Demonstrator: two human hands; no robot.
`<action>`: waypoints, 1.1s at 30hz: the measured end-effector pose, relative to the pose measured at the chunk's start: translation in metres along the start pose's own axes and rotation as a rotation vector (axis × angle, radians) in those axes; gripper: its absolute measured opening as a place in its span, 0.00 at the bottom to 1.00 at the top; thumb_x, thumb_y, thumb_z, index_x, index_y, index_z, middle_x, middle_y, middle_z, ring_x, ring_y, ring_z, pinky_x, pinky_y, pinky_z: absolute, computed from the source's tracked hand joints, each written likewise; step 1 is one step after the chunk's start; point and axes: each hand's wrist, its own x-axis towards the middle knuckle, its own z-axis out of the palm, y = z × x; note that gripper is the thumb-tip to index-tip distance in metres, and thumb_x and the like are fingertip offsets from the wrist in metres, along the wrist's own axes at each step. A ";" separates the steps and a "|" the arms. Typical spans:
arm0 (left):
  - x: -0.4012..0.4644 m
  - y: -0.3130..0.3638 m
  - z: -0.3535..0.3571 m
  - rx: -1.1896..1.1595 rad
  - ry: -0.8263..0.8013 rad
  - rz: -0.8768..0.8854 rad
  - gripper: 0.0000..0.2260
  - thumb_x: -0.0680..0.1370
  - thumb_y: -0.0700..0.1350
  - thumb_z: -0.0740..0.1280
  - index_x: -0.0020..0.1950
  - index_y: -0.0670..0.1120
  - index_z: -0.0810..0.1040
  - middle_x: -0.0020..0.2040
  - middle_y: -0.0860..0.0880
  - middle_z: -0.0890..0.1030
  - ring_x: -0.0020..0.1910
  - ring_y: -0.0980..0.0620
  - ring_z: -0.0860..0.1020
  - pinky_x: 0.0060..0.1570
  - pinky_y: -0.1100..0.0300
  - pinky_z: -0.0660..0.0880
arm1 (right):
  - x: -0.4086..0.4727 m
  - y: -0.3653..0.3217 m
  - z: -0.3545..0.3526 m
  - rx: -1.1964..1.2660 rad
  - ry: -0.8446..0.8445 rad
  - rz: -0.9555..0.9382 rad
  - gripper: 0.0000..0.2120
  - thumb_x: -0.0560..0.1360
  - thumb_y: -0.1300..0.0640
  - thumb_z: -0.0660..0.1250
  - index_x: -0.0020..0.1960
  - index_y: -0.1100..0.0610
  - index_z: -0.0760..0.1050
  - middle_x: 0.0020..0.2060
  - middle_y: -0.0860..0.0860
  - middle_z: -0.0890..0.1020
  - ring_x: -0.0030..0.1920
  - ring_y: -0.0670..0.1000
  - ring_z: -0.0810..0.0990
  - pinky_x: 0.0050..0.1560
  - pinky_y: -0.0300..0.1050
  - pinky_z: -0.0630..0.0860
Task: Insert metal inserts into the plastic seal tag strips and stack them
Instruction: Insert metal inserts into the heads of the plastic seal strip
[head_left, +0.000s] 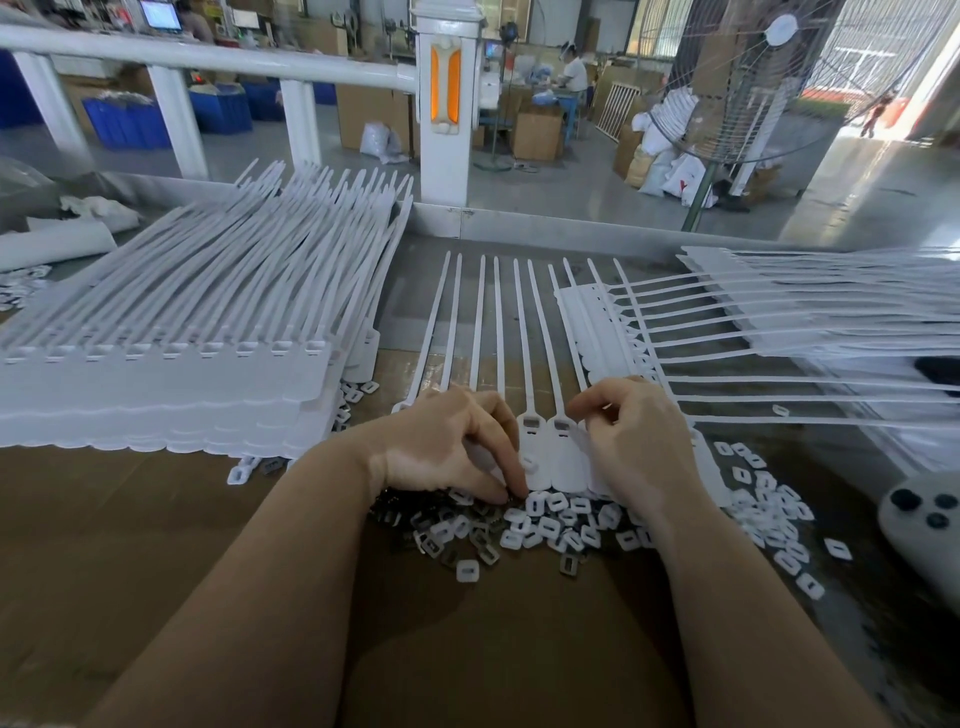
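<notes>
A flat row of white plastic seal tag strips (540, 457) lies in the middle of the brown table (156, 545), with its long thin tails pointing to the far edge. Two tag heads between the hands show small slots that look filled.

Just in front of the row, toward the near edge, sits a heap of small square inserts (540, 530), some white and some shiny dark metal.

The left hand (447, 447) rests on the left part of the row. Its fingers are bent down and the tips reach into the heap, as if pinching one insert, but I cannot tell if it has one. The right hand (634, 441) lies on the right part of the row with curled fingers, thumb and first finger close together near a tag head. What it holds is hidden.

This looks like the filling step, part way along the row. Next, one insert must be lined up over an empty slot and pushed in flat.

A tall stack of white strips (171, 379) waits near the left edge. Another bunch of white strips (805, 312) spreads toward the right edge.
</notes>
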 end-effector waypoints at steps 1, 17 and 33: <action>0.000 0.000 0.000 0.014 -0.001 0.002 0.07 0.68 0.49 0.75 0.41 0.62 0.82 0.48 0.66 0.71 0.54 0.66 0.68 0.61 0.58 0.63 | 0.000 0.000 0.000 0.000 -0.001 -0.001 0.10 0.74 0.65 0.63 0.43 0.53 0.81 0.40 0.45 0.75 0.47 0.49 0.75 0.54 0.46 0.73; 0.004 0.010 0.005 -0.236 0.509 0.101 0.04 0.69 0.40 0.74 0.39 0.48 0.82 0.38 0.56 0.76 0.35 0.62 0.70 0.39 0.72 0.66 | -0.006 -0.014 -0.008 0.461 -0.175 -0.144 0.07 0.74 0.65 0.66 0.46 0.56 0.81 0.37 0.45 0.82 0.39 0.39 0.79 0.40 0.28 0.73; 0.011 0.013 0.014 -0.249 0.585 0.168 0.06 0.69 0.37 0.73 0.40 0.48 0.81 0.40 0.51 0.78 0.33 0.61 0.71 0.37 0.69 0.68 | -0.003 -0.006 -0.015 0.749 -0.304 -0.042 0.07 0.70 0.67 0.70 0.44 0.58 0.81 0.36 0.51 0.84 0.36 0.44 0.80 0.37 0.33 0.75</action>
